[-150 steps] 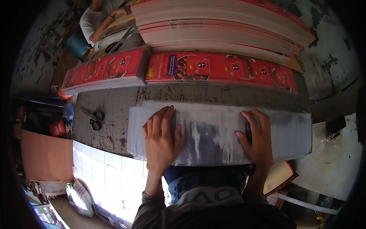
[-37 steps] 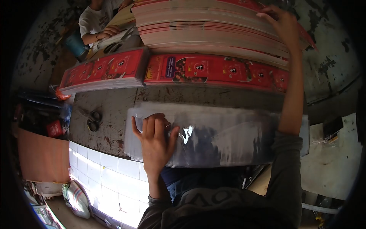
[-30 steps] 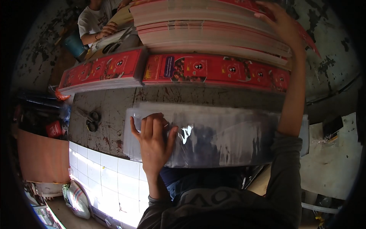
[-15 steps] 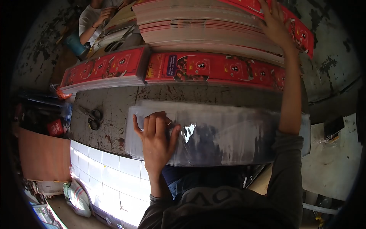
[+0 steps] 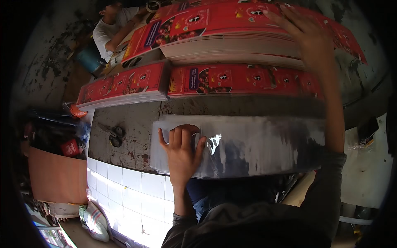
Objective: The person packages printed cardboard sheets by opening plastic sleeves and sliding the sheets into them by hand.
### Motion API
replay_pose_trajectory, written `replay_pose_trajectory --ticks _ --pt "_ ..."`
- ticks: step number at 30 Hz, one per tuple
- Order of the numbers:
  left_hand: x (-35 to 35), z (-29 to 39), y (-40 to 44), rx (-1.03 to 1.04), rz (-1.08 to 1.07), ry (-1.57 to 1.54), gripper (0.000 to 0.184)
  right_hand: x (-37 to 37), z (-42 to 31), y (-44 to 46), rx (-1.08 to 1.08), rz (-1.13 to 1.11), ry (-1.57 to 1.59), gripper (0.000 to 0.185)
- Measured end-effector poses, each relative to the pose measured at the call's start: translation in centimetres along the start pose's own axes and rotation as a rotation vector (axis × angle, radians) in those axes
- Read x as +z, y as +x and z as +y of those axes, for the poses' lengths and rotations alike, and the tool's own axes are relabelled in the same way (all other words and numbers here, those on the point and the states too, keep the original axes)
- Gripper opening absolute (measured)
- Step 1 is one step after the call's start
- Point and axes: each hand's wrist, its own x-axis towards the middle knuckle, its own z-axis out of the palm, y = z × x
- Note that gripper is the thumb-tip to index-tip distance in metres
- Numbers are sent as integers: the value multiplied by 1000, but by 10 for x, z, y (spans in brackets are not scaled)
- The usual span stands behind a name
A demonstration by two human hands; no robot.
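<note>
My left hand [image 5: 180,155] rests on the left part of a stack of clear plastic sleeves [image 5: 256,144], fingers bent, with the thumb and little finger apart. A bright glint shows on the plastic beside its thumb. My right hand [image 5: 312,39] reaches far forward at the upper right and has hold of a long red printed sheet [image 5: 223,20]. The sheet extends left over the tall pile of sheets [image 5: 231,49]. Its contact with my right fingertips is partly hidden.
Two lower red printed stacks, left [image 5: 124,84] and right [image 5: 244,78], lie beyond the sleeves. Black-handled scissors [image 5: 115,134] are on the scratched table [image 5: 132,115]. Another person [image 5: 115,29] sits at the upper left, near a roll of tape [image 5: 153,6].
The red sheet has come off the pile's right side and now stretches leftward over its front. My right hand moved with it. My left hand stayed on the sleeves. The view shifted slightly.
</note>
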Motion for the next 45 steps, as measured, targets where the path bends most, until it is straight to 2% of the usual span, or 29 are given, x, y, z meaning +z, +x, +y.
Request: replay_pose_trajectory --ticks 2,3,4,5,7,9,12,15,17,18,20,21,23,24,28,30,34,36,38,45 --pt "-2 0 1 -5 2 -19 21 -26 -13 -24 -61 -35 46 48" --pt "-2 1 0 -2 -8 -44 21 -45 -23 -36 -57 -97 65 46" --pt "-4 2 0 -3 -26 55 29 -65 -33 -49 -54 -164 83 44" --pt "-1 -3 -8 -14 -31 44 29 -75 -41 -67 -49 -203 106 41" --pt "11 -19 -34 42 -53 -54 44 -82 -55 -109 -33 -209 152 36" --pt "21 -30 -55 -21 -29 -156 44 -82 -71 -148 -26 -192 184 34" --pt "26 -39 -74 -147 44 -275 45 -85 -85 -189 96 -176 289 32" --pt "29 -43 -84 -235 122 -359 45 -86 -92 -203 80 -299 270 35" --pt "29 -45 -87 -269 147 -391 46 -92 -95 -193 198 -570 619 51" --pt "29 -45 -88 -279 155 -399 46 -94 -95 -189 204 -571 624 51" --pt "28 -46 -89 -297 174 -426 46 -97 -94 -180 276 -597 868 82" --pt "29 -46 -88 -301 177 -436 46 -96 -100 -178 279 -599 866 82" --pt "29 -44 -87 -310 179 -457 47 -92 -121 -168 341 -715 797 100" --pt "29 -42 -86 -313 174 -464 47 -92 -133 -156 306 -761 716 105" --pt "27 -39 -82 -315 113 -415 49 -90 -172 -120 327 -706 768 104" --pt "25 -37 -78 -320 69 -434 50 -93 -183 -105 148 -682 910 98" --pt "25 -41 -72 -268 -5 -452 51 -95 -209 -96 -14 -621 966 95" --pt "25 -41 -71 -236 -13 -436 52 -94 -212 -97 -12 -614 961 92" --pt "23 -40 -73 -323 -48 -542 52 -95 -216 -99 -4 -612 950 90" --pt "27 -44 -78 -331 -6 -527 51 -91 -219 -106 44 -527 949 89"
